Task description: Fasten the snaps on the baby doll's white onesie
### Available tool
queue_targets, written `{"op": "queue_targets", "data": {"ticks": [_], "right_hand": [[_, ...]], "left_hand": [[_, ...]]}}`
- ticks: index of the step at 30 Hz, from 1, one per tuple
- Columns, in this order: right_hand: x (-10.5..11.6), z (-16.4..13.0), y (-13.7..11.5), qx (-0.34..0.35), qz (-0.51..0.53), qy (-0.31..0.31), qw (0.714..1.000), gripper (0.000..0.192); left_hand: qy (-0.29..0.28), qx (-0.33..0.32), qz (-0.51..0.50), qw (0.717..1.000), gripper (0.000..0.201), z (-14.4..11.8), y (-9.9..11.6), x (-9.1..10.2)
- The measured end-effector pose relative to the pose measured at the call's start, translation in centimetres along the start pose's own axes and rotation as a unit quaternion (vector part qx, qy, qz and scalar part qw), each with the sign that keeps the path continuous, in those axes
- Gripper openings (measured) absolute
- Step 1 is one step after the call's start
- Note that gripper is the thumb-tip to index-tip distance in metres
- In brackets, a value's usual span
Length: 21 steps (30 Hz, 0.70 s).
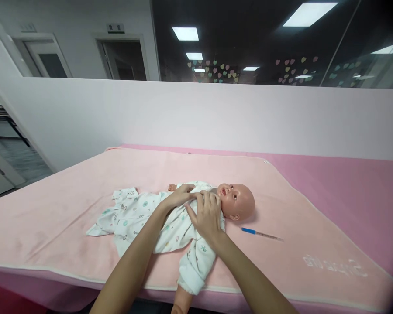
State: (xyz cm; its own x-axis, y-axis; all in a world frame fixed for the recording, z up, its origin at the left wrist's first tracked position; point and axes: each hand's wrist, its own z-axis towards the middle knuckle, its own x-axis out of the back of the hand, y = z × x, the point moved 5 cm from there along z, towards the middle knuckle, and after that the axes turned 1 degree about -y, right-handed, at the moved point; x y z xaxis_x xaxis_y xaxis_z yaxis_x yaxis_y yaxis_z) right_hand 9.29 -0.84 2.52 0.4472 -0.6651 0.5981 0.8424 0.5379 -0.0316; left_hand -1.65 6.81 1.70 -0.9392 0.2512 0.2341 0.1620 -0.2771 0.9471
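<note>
White lettering point(336, 266) on the near right part of the pale pink blanket point(278, 270) appears reversed and cannot be read for certain; marks on the sign point(115, 28) above the dark doorway point(131, 59) are too small

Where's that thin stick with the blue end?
In the head view, the blue-ended stick lies right of centre on the pink blanket, just below the doll's head.
</note>
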Motion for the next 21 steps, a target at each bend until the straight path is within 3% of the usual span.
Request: {"op": "queue_targets", "data": {"ticks": [3, 6, 8, 10, 13, 15, 17, 21], "right_hand": [[1.1, 0.1, -0.1, 0.041, 0.035, 0.046, 0.998, 0.025], [4.0, -0.5, 0.6, 0.068, 0.067, 0.116, 0.989, 0.016], [6.5, -1.9, 2.5, 0.019, 0.070, 0.157, 0.985, 0.013], [8.5, -4.5, 5.5, -0.085, 0.027, 0.173, 0.981, 0.014], [9.4, -9.1, 10.6, -0.214, -0.093, 0.026, 0.972, 0.020], [9.3, -11.8, 13.2, -0.220, -0.156, -0.070, 0.960, 0.023], [9.1, -13.5, 15.0, -0.209, -0.151, -0.134, 0.957, 0.023], [10.0, -14.1, 15.4, -0.209, -0.082, -0.188, 0.956, 0.019]], "left_hand": [[0.021, 0.050, -0.203, 0.978, 0.026, -0.3, -1.3, 0.9], [-0.016, 0.122, -0.335, 0.934, 0.037, -0.4, -2.2, 1.3], [-0.024, 0.137, -0.371, 0.918, 0.036, -0.4, -2.4, 1.4], [-0.011, 0.130, -0.385, 0.914, 0.032, -0.3, -2.4, 1.6], [-0.001, 0.119, -0.396, 0.910, 0.028, -0.2, -2.2, 1.7], [-0.002, 0.123, -0.408, 0.905, 0.026, -0.3, -2.0, 1.6], [-0.005, 0.129, -0.423, 0.897, 0.024, -0.4, -1.8, 1.6], [-0.010, 0.105, -0.431, 0.896, 0.027, -0.5, -1.4, 1.5]]}}
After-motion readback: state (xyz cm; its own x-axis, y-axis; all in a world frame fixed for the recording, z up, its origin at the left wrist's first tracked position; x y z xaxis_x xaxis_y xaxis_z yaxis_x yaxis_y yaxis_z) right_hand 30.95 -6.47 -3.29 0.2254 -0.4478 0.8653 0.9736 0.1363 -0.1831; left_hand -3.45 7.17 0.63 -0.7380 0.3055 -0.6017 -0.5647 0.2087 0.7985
